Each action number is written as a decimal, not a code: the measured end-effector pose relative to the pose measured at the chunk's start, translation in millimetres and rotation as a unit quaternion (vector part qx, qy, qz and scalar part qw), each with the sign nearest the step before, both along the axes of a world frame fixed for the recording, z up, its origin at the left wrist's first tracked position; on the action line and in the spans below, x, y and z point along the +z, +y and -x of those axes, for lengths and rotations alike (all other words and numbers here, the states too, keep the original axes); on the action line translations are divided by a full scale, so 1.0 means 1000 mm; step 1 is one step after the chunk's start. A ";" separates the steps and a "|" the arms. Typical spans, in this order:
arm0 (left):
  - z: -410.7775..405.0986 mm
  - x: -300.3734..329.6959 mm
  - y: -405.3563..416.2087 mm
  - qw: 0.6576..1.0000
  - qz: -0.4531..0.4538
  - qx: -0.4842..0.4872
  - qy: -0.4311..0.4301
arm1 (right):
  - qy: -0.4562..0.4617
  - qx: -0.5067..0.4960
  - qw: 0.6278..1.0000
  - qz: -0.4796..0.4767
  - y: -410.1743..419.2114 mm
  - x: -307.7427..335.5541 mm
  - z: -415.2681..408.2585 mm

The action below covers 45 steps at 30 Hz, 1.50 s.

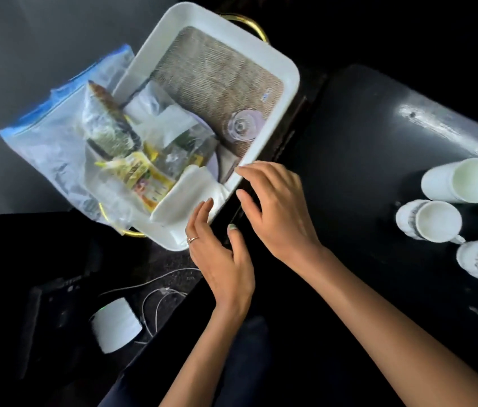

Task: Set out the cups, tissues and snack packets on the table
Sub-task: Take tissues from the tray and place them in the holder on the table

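A white tray point(273, 63) with a woven mat sits left of the black table point(358, 148). It holds a clear zip bag point(55, 148) of snack packets point(140, 177), a folded stack of white tissues point(186, 195) and a small glass point(242, 126). Several white cups point(461, 180) lie on their sides at the table's right. My left hand point(220, 257) hovers open at the tray's near corner, fingertips beside the tissues. My right hand point(276, 207) is open, fingertips at the tray's rim, holding nothing.
A gold-rimmed stand point(246, 20) shows under the tray. On the dark floor at lower left are white cables point(155, 289), a white round device point(117, 324) and dark boxes. The grey wall fills the upper left.
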<state>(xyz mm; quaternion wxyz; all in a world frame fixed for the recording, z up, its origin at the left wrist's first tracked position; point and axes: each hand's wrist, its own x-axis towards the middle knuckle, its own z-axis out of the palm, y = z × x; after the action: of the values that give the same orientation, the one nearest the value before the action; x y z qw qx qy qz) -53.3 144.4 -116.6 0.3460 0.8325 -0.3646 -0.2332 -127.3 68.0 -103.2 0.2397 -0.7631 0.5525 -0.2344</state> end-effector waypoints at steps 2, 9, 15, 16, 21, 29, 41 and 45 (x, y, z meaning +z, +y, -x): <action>-0.011 -0.001 0.000 1.000 -0.016 0.027 -0.001 | 0.004 0.014 1.000 -0.022 -0.005 -0.004 -0.018; -0.040 -0.002 0.005 0.998 -0.053 0.042 0.019 | 0.019 -0.008 0.991 -0.129 -0.012 -0.013 -0.063; -0.046 -0.002 0.005 0.997 -0.069 0.024 0.026 | 0.013 -0.044 0.988 -0.148 -0.022 -0.019 -0.082; -0.047 -0.002 0.005 0.997 -0.071 0.024 0.026 | -0.008 -0.058 0.989 -0.139 -0.022 -0.019 -0.084; -0.049 0.001 0.003 0.997 -0.071 0.020 0.034 | -0.069 -0.103 0.989 -0.086 -0.011 -0.015 -0.082; -0.054 0.008 0.005 0.995 0.016 0.066 0.078 | -0.128 -0.068 0.987 -0.072 0.000 0.009 -0.073; -0.067 0.034 -0.008 0.977 0.071 0.130 0.155 | -0.303 -0.084 0.936 -0.159 -0.002 0.048 -0.037; -0.075 0.044 -0.027 0.972 0.062 0.056 0.219 | -0.371 -0.121 0.896 -0.210 -0.006 0.052 -0.017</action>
<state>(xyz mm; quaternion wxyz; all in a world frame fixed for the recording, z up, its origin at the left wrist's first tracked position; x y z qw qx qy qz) 21.3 117.2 -72.3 0.4811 0.7570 -0.2465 -0.3670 -110.6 62.4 -51.2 0.5519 -0.4797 0.5482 -0.4059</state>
